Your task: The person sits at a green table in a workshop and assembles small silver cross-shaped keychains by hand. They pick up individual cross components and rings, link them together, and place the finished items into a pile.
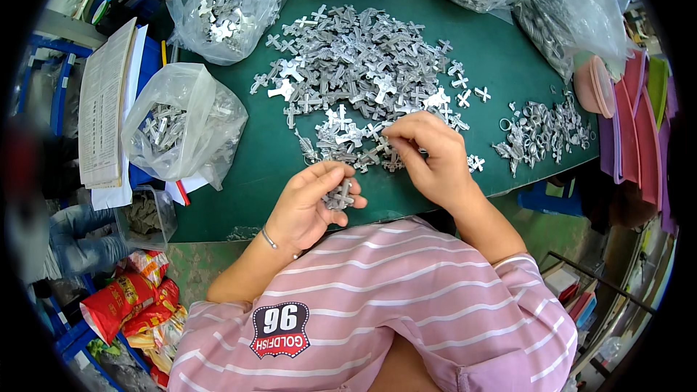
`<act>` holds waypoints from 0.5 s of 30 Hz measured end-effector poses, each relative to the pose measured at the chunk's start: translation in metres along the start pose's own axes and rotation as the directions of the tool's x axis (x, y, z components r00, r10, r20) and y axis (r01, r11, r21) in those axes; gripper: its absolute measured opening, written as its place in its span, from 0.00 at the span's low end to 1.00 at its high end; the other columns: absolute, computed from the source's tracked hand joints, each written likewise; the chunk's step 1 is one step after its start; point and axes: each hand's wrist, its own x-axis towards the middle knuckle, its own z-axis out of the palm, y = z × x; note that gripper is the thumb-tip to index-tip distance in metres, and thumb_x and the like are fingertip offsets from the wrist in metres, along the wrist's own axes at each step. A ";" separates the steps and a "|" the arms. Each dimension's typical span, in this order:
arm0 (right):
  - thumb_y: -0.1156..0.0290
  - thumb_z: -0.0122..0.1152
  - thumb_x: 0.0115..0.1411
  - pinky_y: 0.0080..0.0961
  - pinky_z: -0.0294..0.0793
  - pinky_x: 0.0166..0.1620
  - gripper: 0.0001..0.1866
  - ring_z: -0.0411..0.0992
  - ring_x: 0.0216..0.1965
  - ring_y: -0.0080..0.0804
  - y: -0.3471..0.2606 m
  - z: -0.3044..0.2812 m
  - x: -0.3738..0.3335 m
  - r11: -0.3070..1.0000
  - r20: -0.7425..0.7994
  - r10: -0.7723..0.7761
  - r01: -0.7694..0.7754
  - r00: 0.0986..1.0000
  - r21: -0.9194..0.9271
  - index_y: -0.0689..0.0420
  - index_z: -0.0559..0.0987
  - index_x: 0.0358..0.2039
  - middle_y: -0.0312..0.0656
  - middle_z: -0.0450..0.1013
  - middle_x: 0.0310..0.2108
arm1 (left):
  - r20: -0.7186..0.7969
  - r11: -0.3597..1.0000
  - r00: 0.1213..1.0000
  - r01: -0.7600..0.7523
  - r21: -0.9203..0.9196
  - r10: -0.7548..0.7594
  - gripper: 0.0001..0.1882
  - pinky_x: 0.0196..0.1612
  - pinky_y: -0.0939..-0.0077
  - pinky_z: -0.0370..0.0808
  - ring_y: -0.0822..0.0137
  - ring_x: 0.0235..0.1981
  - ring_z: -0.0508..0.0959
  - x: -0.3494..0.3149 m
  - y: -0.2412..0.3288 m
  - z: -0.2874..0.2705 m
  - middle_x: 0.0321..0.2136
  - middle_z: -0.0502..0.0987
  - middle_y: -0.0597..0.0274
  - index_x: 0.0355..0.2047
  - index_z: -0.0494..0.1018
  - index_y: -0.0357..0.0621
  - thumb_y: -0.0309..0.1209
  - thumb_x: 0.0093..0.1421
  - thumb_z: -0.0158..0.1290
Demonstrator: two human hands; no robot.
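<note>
Green worktop (494,58), loaded bags (185,22) along its far side, an open translucent bag (221,145) at the left beside propped papers (105,101). Main heap (363,58) of grey metal pieces, mostly cross-shaped, lies at centre; its near fringe spreads loosely toward the person. Separate, smaller heap (548,134) of rings and other small metal parts near the right edge.

Handling notes (judgement): best worked from the loose fringe, where pieces overlap least. Pinch one piece by a single arm and lift straight up, since crossed arms probably catch on neighbours. Keep the left palm tilted up and low over the worktop, so that a slipped piece drops only a little. A modest handful is likely easier to control than a full one.

Grip, left hand (308,196): half closed, fingers curled under a small cluster of metal pieces (339,196), thumb along the upper side; held just in front of the fringe. Count unclear.

Grip, right hand (432,160): thumb and forefinger brought nearly together at the fringe, other fingers folded. Cannot tell whether a piece sits between the tips.
</note>
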 end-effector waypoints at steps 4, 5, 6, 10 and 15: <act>0.81 0.60 0.44 0.32 0.69 0.32 0.09 0.69 0.29 0.41 0.002 0.013 -0.003 0.967 0.197 -0.167 0.200 0.966 -0.160 0.59 0.76 0.29 0.41 0.71 0.25 | -0.065 0.994 0.994 -0.080 0.080 0.085 0.07 0.21 0.78 0.76 0.64 0.31 0.78 -0.005 0.000 -0.005 0.29 0.74 0.57 0.34 0.67 0.39 0.31 0.60 0.47; 0.80 0.60 0.44 0.32 0.68 0.32 0.09 0.69 0.29 0.41 0.004 0.016 -0.006 0.949 0.273 -0.184 0.243 0.944 -0.200 0.58 0.76 0.29 0.40 0.71 0.25 | -0.082 0.991 0.992 -0.085 0.107 0.094 0.08 0.22 0.78 0.77 0.64 0.31 0.78 -0.005 0.001 -0.003 0.29 0.74 0.57 0.34 0.67 0.39 0.31 0.59 0.47; 0.80 0.60 0.44 0.32 0.69 0.32 0.09 0.69 0.29 0.41 0.005 0.017 -0.007 0.971 0.215 -0.154 0.188 0.964 -0.148 0.58 0.76 0.29 0.40 0.71 0.25 | -0.100 0.987 0.990 -0.089 0.135 0.103 0.08 0.23 0.78 0.77 0.65 0.31 0.78 -0.006 0.002 -0.001 0.29 0.74 0.58 0.35 0.67 0.39 0.30 0.59 0.48; 0.79 0.58 0.51 0.20 0.71 0.29 0.06 0.73 0.27 0.29 -0.001 0.012 -0.006 0.939 0.181 0.225 -0.262 0.958 0.222 0.61 0.76 0.31 0.40 0.73 0.26 | -0.129 0.964 0.983 -0.093 0.251 0.128 0.09 0.25 0.79 0.78 0.65 0.31 0.78 -0.005 0.000 0.008 0.30 0.74 0.58 0.36 0.67 0.38 0.30 0.58 0.50; 0.76 0.53 0.57 0.18 0.75 0.29 0.08 0.75 0.28 0.26 -0.008 0.003 -0.006 0.465 0.495 0.495 -0.699 0.714 0.544 0.68 0.75 0.35 0.41 0.74 0.27 | -0.118 0.948 0.985 -0.084 0.307 0.126 0.12 0.24 0.80 0.77 0.65 0.30 0.78 -0.001 -0.003 0.014 0.30 0.74 0.55 0.39 0.68 0.36 0.30 0.57 0.51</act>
